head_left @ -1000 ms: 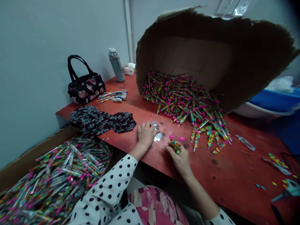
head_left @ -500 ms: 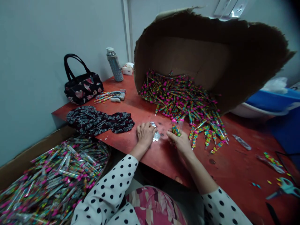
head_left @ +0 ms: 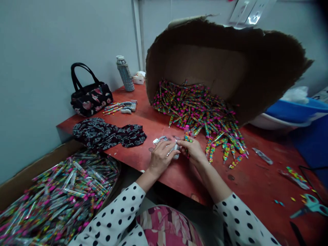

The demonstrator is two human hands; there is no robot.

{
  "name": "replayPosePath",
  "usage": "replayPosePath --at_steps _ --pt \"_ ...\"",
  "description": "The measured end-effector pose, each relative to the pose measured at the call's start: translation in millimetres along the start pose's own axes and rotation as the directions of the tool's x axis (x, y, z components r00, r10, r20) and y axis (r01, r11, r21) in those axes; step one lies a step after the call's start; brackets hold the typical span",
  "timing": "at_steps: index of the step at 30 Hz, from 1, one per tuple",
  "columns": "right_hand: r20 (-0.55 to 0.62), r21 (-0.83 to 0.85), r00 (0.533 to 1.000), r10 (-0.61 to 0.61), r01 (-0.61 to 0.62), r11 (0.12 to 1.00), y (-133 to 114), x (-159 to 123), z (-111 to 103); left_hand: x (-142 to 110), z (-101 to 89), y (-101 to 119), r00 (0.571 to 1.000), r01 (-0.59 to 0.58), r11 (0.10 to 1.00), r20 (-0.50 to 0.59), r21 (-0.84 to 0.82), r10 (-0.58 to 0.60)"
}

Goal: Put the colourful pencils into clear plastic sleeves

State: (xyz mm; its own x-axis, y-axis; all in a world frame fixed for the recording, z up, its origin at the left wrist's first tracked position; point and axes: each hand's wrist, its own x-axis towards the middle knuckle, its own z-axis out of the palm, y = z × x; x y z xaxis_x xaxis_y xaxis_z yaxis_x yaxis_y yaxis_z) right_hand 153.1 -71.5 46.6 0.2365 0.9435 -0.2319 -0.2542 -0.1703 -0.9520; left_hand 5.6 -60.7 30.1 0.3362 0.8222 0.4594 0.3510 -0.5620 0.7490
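Observation:
My right hand (head_left: pixel 193 149) is closed around a clear candy tube (head_left: pixel 187 131) with a pink cap and small colourful candies inside, held upright. Its thumb and fingertip reach to a silvery, shiny piece (head_left: pixel 175 150) at my left hand. The fingers of my left hand (head_left: pixel 161 155) curl over that silvery piece, low over the red table (head_left: pixel 169 174); their grip is partly hidden. More silvery pieces (head_left: pixel 160 139) lie just beyond the left knuckles. Past my hands, a heap of similar candy tubes (head_left: pixel 194 102) spills out of a cardboard box (head_left: pixel 205 61) lying on its side.
At the lower left, an open carton (head_left: pixel 28 171) is full of candy tubes. A patterned cloth (head_left: pixel 110 133), a floral handbag (head_left: pixel 92 99) and a bottle (head_left: pixel 125 75) stand or lie on the left. Scissors (head_left: pixel 310 205) and loose candies lie at right, near a blue basin (head_left: pixel 294 109).
My hands have come together: the right moved left with its tube, and the left now curls over a silvery piece. The tubes in my right hand stood higher and farther apart before.

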Motion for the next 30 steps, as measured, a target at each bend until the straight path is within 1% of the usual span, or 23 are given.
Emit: replayPosePath --at_steps 1,2,4,6,7,9,10,12,14,16,17,18,19,21,22,23,24,25,26,27,29,30 --pt "0.003 0.01 1.0 -0.002 0.002 1.0 -1 -1 0 -1 -0.2 2 0.995 0.097 0.991 -0.004 -0.089 -0.098" --pt "0.006 0.019 1.0 0.0 -0.001 1.0 -3 -2 1 -3 -0.3 3 0.981 0.192 0.966 0.02 -0.175 -0.192" --pt "0.012 0.022 1.0 0.012 -0.012 1.0 -5 -3 2 -6 0.4 5 0.936 0.352 0.882 0.136 -0.312 -0.325" --pt "0.006 0.011 1.0 0.009 -0.009 1.0 -6 -4 3 -8 2.4 5 0.88 0.474 0.78 0.255 -0.41 -0.401" --pt "0.0 -0.001 1.0 -0.002 0.002 1.0 -6 -4 5 -10 3.5 4 0.85 0.526 0.723 0.295 -0.447 -0.436" --pt "-0.007 -0.032 0.999 -0.032 0.031 0.999 -6 -4 8 -13 4.6 2 0.791 0.611 0.616 0.345 -0.498 -0.505" --pt "-0.01 -0.047 0.999 -0.044 0.044 0.998 -5 -4 10 -14 4.0 1 0.77 0.634 0.58 0.353 -0.512 -0.531" --pt "-0.002 -0.077 0.998 -0.06 0.059 0.995 -4 -2 14 -16 0.0 -1 0.751 0.651 0.548 0.342 -0.525 -0.565" --pt "0.006 -0.118 0.997 -0.075 0.075 0.99 -3 1 17 -18 -6.9 -2 0.736 0.656 0.526 0.304 -0.542 -0.605" --pt "-0.007 -0.241 0.993 -0.121 0.115 0.964 -1 8 16 -19 -14.6 -3 0.702 0.67 0.476 0.278 -0.57 -0.655" --pt "-0.018 -0.348 0.988 -0.154 0.138 0.927 1 12 14 -20 -18.0 -3 0.679 0.68 0.44 0.277 -0.587 -0.68" --pt "-0.025 -0.477 0.982 -0.19 0.155 0.865 3 16 12 -20 -20.8 -2 0.654 0.69 0.398 0.285 -0.604 -0.7" --pt "-0.025 -0.61 0.975 -0.223 0.162 0.776 5 20 9 -20 -22.8 -2 0.63 0.699 0.354 0.301 -0.621 -0.716" --pt "-0.003 -0.807 0.96 -0.28 0.163 0.568 8 24 4 -19 -24.6 0 0.588 0.707 0.266 0.337 -0.656 -0.735" --pt "0.022 -0.856 0.951 -0.307 0.177 0.485 10 24 1 -19 -24.5 0 0.572 0.704 0.224 0.352 -0.674 -0.741" --pt "0.056 -0.879 0.941 -0.334 0.204 0.43 10 22 -1 -18 -23.9 1 0.559 0.696 0.184 0.364 -0.694 -0.745" --pt "0.094 -0.882 0.932 -0.351 0.241 0.404 11 19 -3 -17 -23.0 1 0.549 0.683 0.146 0.371 -0.715 -0.749" --pt "0.135 -0.87 0.927 -0.351 0.28 0.406 10 14 -5 -16 -21.9 1 0.539 0.668 0.111 0.376 -0.736 -0.753" --pt "0.172 -0.847 0.928 -0.331 0.311 0.432 10 8 -7 -15 -20.6 1 0.529 0.653 0.077 0.381 -0.754 -0.758" --pt "0.196 -0.818 0.935 -0.297 0.322 0.476 9 2 -9 -14 -19.2 1 0.52 0.636 0.045 0.384 -0.77 -0.763" --pt "0.21 -0.771 0.953 -0.22 0.3 0.561 7 -9 -14 -12 -16.1 1 0.508 0.598 -0.01 0.389 -0.802 -0.768" --pt "0.2 -0.759 0.958 -0.204 0.283 0.587 6 -13 -16 -12 -14.4 1 0.507 0.576 -0.038 0.393 -0.817 -0.767"
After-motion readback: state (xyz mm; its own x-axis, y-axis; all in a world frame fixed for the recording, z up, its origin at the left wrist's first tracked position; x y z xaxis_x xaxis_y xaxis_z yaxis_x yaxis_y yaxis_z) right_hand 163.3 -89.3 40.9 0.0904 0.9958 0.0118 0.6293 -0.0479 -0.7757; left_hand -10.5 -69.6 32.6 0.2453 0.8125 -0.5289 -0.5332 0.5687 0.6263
